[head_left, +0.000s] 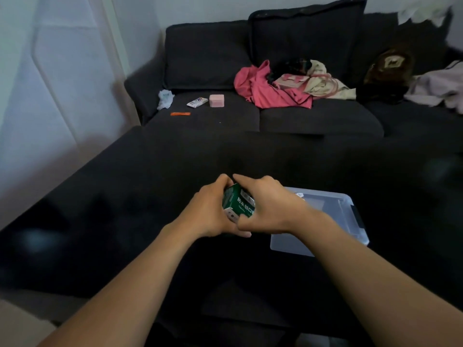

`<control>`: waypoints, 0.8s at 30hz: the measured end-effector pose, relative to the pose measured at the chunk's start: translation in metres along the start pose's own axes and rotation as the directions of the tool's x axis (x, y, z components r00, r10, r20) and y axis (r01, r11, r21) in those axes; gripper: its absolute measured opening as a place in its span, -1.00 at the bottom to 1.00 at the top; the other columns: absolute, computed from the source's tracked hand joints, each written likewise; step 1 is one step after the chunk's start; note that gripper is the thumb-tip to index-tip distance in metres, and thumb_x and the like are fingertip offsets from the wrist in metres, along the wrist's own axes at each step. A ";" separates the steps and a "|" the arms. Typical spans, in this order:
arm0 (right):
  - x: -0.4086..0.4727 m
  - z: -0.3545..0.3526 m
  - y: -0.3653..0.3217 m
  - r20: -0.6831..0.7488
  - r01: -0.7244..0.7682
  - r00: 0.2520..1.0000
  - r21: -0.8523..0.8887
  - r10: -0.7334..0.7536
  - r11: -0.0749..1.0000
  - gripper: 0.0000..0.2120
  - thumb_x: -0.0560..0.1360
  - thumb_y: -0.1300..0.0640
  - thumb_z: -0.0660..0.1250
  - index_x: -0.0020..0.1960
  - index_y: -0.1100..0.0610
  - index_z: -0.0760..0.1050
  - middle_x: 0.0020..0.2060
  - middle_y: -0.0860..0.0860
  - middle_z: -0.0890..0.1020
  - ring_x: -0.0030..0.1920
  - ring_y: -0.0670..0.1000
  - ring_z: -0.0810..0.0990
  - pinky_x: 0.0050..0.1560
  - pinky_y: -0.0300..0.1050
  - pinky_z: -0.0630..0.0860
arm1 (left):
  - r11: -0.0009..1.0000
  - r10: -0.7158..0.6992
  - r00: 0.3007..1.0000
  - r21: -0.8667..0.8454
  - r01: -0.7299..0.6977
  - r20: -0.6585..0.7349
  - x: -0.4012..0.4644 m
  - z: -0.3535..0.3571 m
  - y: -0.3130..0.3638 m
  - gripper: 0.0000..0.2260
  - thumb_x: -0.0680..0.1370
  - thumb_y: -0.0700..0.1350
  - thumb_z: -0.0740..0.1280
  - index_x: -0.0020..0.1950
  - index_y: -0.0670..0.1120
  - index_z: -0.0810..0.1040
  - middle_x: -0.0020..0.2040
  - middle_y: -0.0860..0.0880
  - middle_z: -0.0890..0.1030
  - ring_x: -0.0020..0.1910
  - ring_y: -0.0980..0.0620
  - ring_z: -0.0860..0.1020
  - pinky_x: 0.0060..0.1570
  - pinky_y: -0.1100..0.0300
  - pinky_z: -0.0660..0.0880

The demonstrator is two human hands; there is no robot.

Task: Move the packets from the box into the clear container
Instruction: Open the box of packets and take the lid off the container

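Hands first: my left hand (208, 209) and my right hand (265, 209) both grip the small green cardboard box with white printed characters (238, 204), one on each side, fingers curled round it. The left thumb and fingertips wrap its far left corner; the right hand covers its top and right face, with the thumb tucked under the near edge. The box is held tilted, above the dark grey upholstered surface (125, 196) that fills the foreground. I cannot tell whether the box is open, and I see no packets.

The clear plastic rectangular container (325, 221) sits on the same surface, just right of the box, partly behind my right wrist. What it holds I cannot tell.

Behind, a dark grey fabric sofa (213, 58) runs across the view. On its left seat cushion lie:
- a crumpled white tissue (165, 98);
- a small white packet with coloured stripes (197, 102);
- a pink cube-shaped box (216, 100), just beside the packet;
- a thin orange strip (180, 113), nearer the front edge.

Toward the middle lies a heap of pink clothing (263, 88) with a beige bag (313, 81) on it. A brown furry item (388, 68) and pale cloth (438, 86) lie at the right end.
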State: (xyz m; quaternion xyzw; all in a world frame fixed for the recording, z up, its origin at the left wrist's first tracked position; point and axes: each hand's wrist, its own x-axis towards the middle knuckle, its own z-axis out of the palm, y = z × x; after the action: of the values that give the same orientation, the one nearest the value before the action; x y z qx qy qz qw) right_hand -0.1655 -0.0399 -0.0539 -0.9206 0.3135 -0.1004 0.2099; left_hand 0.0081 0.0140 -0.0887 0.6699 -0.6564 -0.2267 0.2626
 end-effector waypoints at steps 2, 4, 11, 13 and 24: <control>0.000 0.001 -0.004 -0.026 0.050 0.998 -0.022 -0.051 0.999 -0.42 0.38 -0.01 0.46 0.37 0.01 0.42 0.01 -0.06 0.65 -0.05 -0.07 0.64 -0.03 -0.02 0.66 | 1.000 0.006 1.000 -0.025 -0.007 -0.020 -0.001 0.002 0.002 -0.27 0.04 0.14 0.73 0.00 0.23 0.32 0.01 0.16 0.59 -0.01 0.21 0.59 -0.07 0.23 0.56; -0.001 -0.001 -0.004 -0.072 0.051 0.996 -0.008 -0.052 0.999 -0.51 0.41 0.07 0.38 0.34 0.02 0.46 -0.05 -0.03 0.66 -0.14 -0.05 0.63 -0.09 -0.03 0.65 | 0.998 0.014 0.999 -0.062 -0.016 -0.033 -0.003 0.004 0.001 -0.27 0.03 0.13 0.73 -0.01 0.23 0.33 -0.02 0.16 0.61 -0.05 0.24 0.60 -0.14 0.29 0.51; 0.001 -0.002 0.017 -0.525 -0.042 0.800 0.434 0.290 0.900 -0.59 0.48 0.17 0.50 0.27 0.00 0.49 0.01 -0.11 0.60 -0.02 -0.10 0.62 -0.02 -0.09 0.67 | 0.972 -0.034 0.999 -0.235 0.030 -0.014 -0.012 0.008 -0.009 -0.24 0.08 0.05 0.74 0.15 0.14 0.42 0.11 0.15 0.64 0.08 0.22 0.62 0.07 0.15 0.60; 0.004 0.004 0.021 -0.571 -0.145 0.696 0.482 0.436 0.864 -0.74 0.45 0.11 0.54 0.03 0.02 0.50 -0.11 -0.08 0.57 -0.11 -0.07 0.60 -0.10 -0.09 0.65 | 0.963 -0.051 0.999 -0.263 0.052 0.012 -0.011 0.012 -0.009 -0.27 0.12 0.10 0.72 0.17 0.16 0.42 0.14 0.14 0.62 0.12 0.16 0.62 0.09 0.12 0.61; 0.002 0.013 0.016 -0.284 -0.196 0.921 0.255 0.267 0.947 -0.61 0.46 -0.04 0.51 0.25 0.03 0.61 0.05 -0.05 0.54 -0.04 -0.14 0.53 -0.07 -0.27 0.48 | 0.836 -0.157 0.988 -0.531 0.138 0.009 -0.008 0.017 -0.005 -0.76 0.67 0.01 0.21 0.35 0.12 0.40 0.18 0.04 0.62 0.12 0.11 0.63 0.09 0.13 0.55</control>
State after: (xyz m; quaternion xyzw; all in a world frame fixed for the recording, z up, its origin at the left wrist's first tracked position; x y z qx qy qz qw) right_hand -0.1688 -0.0483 -0.0727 -0.8199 0.4367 -0.2543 0.2690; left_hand 0.0001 0.0207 -0.1051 0.6238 -0.5104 -0.4067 0.4300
